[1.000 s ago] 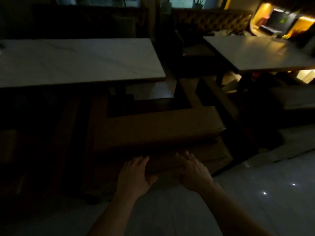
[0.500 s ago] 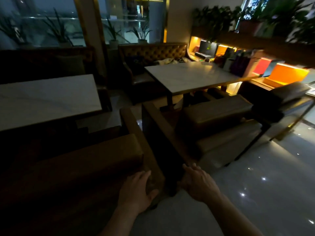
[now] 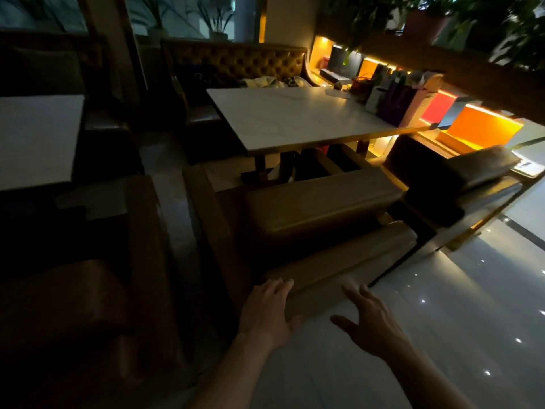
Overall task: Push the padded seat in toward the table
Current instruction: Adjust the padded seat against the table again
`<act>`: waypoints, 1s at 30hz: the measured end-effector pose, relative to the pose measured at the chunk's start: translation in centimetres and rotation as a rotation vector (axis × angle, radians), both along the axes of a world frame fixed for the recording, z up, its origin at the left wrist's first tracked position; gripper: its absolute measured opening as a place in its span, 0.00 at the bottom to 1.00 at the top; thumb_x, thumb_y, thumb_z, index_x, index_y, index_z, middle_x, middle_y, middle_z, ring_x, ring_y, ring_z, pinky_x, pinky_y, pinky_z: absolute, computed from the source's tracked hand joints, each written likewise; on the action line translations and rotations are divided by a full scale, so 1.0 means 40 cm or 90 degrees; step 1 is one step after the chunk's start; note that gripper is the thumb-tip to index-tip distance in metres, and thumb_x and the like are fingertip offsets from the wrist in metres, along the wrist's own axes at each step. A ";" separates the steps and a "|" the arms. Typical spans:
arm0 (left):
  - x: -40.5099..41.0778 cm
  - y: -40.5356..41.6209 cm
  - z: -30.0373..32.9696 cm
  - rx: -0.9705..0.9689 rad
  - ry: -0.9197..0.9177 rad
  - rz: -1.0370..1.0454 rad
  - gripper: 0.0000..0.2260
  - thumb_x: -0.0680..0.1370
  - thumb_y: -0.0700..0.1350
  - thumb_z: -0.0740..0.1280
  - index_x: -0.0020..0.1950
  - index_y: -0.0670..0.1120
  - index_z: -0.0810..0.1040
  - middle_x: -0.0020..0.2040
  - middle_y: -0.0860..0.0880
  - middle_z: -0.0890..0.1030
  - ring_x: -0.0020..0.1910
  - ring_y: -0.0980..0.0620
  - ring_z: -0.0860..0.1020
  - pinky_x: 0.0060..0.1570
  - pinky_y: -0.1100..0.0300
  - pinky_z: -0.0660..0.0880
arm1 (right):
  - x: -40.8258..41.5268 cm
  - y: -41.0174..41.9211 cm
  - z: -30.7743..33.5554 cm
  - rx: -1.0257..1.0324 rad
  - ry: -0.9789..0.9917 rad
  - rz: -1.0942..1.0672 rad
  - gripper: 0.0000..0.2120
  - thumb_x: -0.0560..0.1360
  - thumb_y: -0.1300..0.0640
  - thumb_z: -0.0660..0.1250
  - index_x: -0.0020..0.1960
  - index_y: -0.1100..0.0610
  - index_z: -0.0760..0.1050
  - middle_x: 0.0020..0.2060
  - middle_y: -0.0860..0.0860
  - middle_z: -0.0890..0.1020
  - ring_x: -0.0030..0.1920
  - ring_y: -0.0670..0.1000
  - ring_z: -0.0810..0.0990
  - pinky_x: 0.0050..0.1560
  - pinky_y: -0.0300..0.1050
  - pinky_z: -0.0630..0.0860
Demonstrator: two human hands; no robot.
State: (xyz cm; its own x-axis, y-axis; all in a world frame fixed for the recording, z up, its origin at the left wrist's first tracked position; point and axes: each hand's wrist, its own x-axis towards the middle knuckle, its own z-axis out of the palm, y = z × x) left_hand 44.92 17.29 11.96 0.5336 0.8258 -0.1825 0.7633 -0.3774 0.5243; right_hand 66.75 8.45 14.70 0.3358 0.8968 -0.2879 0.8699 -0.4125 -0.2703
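While the left hand (image 3: 269,311) lies flat on the seat's (image 3: 318,214) back edge, fingers straight, the right hand (image 3: 373,326) hovers beside it, fingers spread, grasping nothing. Its cushion sits just short of the tabletop (image 3: 298,116).

1. A tufted sofa (image 3: 236,62) stands behind the far bench.
2. Coloured boxes (image 3: 436,106) line a lit shelf.
3. A second white bench (image 3: 35,137) stands left.
4. A glossy floor (image 3: 442,335) reflects lights.
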 end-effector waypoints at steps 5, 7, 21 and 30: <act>0.185 0.082 -0.046 0.000 0.032 0.025 0.37 0.75 0.64 0.65 0.79 0.56 0.51 0.80 0.52 0.54 0.78 0.49 0.50 0.76 0.51 0.51 | 0.236 0.126 -0.033 -0.041 -0.014 0.020 0.42 0.73 0.32 0.65 0.80 0.46 0.52 0.80 0.56 0.56 0.78 0.57 0.57 0.73 0.55 0.63; 0.237 0.110 -0.073 0.015 0.052 0.035 0.38 0.75 0.64 0.65 0.79 0.56 0.50 0.80 0.52 0.52 0.78 0.49 0.48 0.76 0.50 0.48 | 0.306 0.184 -0.062 -0.044 -0.026 0.055 0.43 0.72 0.31 0.65 0.80 0.45 0.52 0.79 0.56 0.57 0.78 0.58 0.58 0.73 0.54 0.63; 0.373 0.178 -0.274 0.043 0.175 0.211 0.43 0.72 0.68 0.66 0.79 0.59 0.46 0.80 0.52 0.50 0.78 0.50 0.47 0.77 0.49 0.42 | 0.577 0.481 -0.283 -0.099 -0.096 0.310 0.57 0.66 0.27 0.67 0.75 0.36 0.27 0.79 0.56 0.33 0.77 0.63 0.31 0.74 0.74 0.45; 0.406 0.220 -0.306 0.057 0.155 0.199 0.48 0.67 0.73 0.65 0.79 0.58 0.45 0.80 0.52 0.52 0.78 0.49 0.49 0.77 0.47 0.43 | 0.568 0.503 -0.316 -0.074 -0.112 0.330 0.54 0.67 0.29 0.69 0.78 0.36 0.34 0.81 0.55 0.42 0.78 0.66 0.36 0.72 0.77 0.48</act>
State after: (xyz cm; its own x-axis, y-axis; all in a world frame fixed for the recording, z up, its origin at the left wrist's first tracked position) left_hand 61.18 26.10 -0.27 0.2037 0.9599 -0.1927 0.9464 -0.1427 0.2898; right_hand 89.48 28.57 2.08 -0.0880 0.9230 -0.3747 0.9948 0.0620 -0.0810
